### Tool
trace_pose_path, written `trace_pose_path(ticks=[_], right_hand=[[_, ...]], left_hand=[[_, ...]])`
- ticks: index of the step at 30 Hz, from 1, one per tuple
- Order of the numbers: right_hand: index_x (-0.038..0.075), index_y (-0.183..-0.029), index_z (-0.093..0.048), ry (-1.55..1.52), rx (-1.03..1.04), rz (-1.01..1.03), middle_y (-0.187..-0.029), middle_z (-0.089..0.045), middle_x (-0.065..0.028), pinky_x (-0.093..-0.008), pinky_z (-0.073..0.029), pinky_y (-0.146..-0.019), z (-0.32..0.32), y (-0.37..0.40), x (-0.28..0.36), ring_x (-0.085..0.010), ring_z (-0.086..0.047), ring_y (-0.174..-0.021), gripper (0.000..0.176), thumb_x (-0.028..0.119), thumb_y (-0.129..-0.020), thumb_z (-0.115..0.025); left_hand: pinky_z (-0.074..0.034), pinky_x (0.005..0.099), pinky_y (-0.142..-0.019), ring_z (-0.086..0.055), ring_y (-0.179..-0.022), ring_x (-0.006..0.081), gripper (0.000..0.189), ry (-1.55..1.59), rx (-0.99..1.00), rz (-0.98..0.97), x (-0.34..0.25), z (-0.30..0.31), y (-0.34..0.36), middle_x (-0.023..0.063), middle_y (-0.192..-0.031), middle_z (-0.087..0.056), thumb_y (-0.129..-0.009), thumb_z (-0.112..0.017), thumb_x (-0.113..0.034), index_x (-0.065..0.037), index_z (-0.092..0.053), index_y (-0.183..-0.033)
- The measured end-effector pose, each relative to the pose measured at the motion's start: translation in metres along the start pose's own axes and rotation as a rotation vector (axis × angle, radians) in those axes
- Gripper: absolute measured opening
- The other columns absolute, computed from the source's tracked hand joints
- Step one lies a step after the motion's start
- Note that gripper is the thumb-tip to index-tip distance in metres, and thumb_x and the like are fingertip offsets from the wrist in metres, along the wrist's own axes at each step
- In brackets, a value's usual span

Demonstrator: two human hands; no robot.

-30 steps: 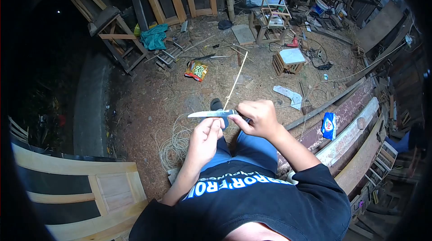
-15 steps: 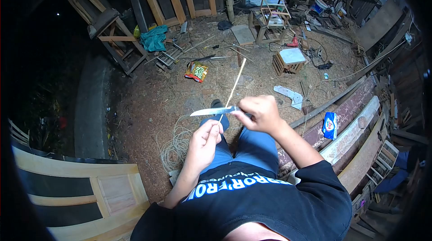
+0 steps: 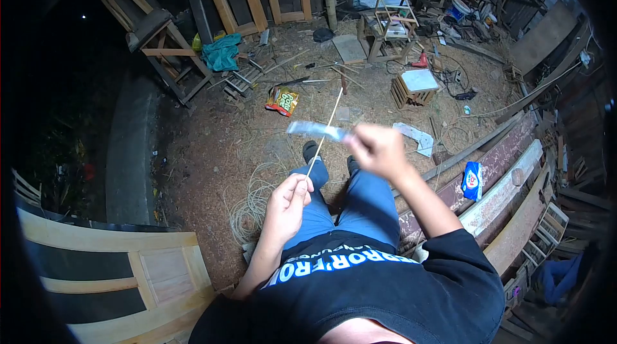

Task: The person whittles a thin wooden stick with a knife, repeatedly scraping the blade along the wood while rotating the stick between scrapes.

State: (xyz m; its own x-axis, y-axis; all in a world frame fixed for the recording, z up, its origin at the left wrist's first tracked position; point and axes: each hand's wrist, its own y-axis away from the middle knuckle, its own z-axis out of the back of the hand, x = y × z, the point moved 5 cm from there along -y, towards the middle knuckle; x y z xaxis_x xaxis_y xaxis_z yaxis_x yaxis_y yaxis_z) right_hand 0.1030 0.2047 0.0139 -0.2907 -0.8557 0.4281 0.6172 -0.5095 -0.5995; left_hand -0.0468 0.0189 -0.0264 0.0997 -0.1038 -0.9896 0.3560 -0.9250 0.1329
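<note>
Left hand point(image 3: 289, 204) pinches a thin stick point(image 3: 319, 150) at its near end, seemingly for steadiness; right hand point(image 3: 380, 152) grips a knife point(image 3: 308, 128) crosswise.

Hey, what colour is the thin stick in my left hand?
The stick is a pale yellowish tan, as the head view shows.

the packet point(image 3: 281, 101) reads "pota bee", the shirt point(image 3: 385, 296) "ror'fro".
</note>
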Motion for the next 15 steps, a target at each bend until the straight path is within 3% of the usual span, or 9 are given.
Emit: trace_pose_path(ticks=[3,6,10,11,12,14,15], right_hand=[[0.012,-0.072,-0.061,-0.068,0.078,0.122,-0.062,-0.059,-0.0077,-0.0391,-0.048,-0.049,-0.010,0.010,0.032,-0.0272,-0.065,-0.055,0.033,0.032,-0.092,-0.076],[0.007,-0.071,-0.059,-0.099,-0.111,-0.162,-0.060,-0.053,-0.0135,-0.0399,-0.041,-0.048,-0.006,-0.009,-0.018,-0.0293,-0.056,-0.050,0.033,0.025,-0.092,-0.076],[0.006,-0.071,-0.059,-0.112,0.055,0.132,-0.060,-0.054,-0.0148,-0.0390,-0.042,-0.050,-0.006,-0.003,0.029,-0.0298,-0.056,-0.051,0.032,0.023,-0.093,-0.075],[0.005,-0.072,-0.060,-0.044,0.054,0.067,-0.062,-0.056,-0.0157,-0.0396,-0.043,-0.050,-0.012,-0.003,0.010,-0.0276,-0.056,-0.050,0.032,0.023,-0.094,-0.074],[0.009,-0.078,-0.067,-0.034,-0.017,-0.145,-0.065,-0.064,-0.0134,-0.0425,-0.049,-0.053,-0.023,-0.005,-0.029,-0.0305,-0.067,-0.057,0.034,0.036,-0.096,-0.072],[0.006,-0.081,-0.068,0.000,-0.073,-0.444,-0.065,-0.064,-0.0131,-0.0404,-0.045,-0.052,-0.010,-0.018,-0.068,-0.0263,-0.061,-0.052,0.034,0.035,-0.100,-0.069],[0.004,-0.081,-0.066,-0.065,-0.102,-0.452,-0.063,-0.060,-0.0124,-0.0385,-0.042,-0.052,-0.010,-0.018,-0.075,-0.0223,-0.056,-0.052,0.035,0.033,-0.101,-0.068]], left_hand=[[-0.035,0.0206,-0.062,-0.045,-0.069,0.0033,0.021,0.046,0.020,0.003,-0.004,0.001,-0.002,-0.0048,-0.080,-0.049,-0.113,-0.051,-0.018,-0.004,-0.061,-0.101],[-0.034,0.0207,-0.061,-0.044,-0.068,0.0031,0.021,0.028,0.033,0.017,-0.001,0.002,0.002,-0.0048,-0.080,-0.049,-0.113,-0.051,-0.017,-0.004,-0.061,-0.101],[-0.034,0.0207,-0.060,-0.044,-0.068,0.0026,0.021,-0.005,0.033,-0.030,0.001,0.012,-0.004,-0.0050,-0.076,-0.049,-0.113,-0.051,-0.018,-0.005,-0.061,-0.099],[-0.034,0.0208,-0.060,-0.044,-0.068,0.0026,0.021,-0.018,0.013,-0.017,0.002,0.016,-0.003,-0.0050,-0.076,-0.049,-0.113,-0.051,-0.018,-0.005,-0.061,-0.099],[-0.034,0.0208,-0.060,-0.044,-0.068,0.0026,0.022,-0.023,-0.009,0.001,0.005,0.018,-0.001,-0.0050,-0.075,-0.049,-0.113,-0.051,-0.019,-0.005,-0.061,-0.099],[-0.034,0.0210,-0.059,-0.044,-0.067,0.0026,0.023,-0.038,-0.011,0.006,0.014,0.022,-0.004,-0.0048,-0.075,-0.050,-0.114,-0.051,-0.020,-0.006,-0.061,-0.099],[-0.034,0.0209,-0.058,-0.044,-0.066,0.0026,0.024,-0.045,-0.014,0.001,0.020,0.025,-0.007,-0.0047,-0.075,-0.050,-0.114,-0.050,-0.021,-0.006,-0.062,-0.099]])
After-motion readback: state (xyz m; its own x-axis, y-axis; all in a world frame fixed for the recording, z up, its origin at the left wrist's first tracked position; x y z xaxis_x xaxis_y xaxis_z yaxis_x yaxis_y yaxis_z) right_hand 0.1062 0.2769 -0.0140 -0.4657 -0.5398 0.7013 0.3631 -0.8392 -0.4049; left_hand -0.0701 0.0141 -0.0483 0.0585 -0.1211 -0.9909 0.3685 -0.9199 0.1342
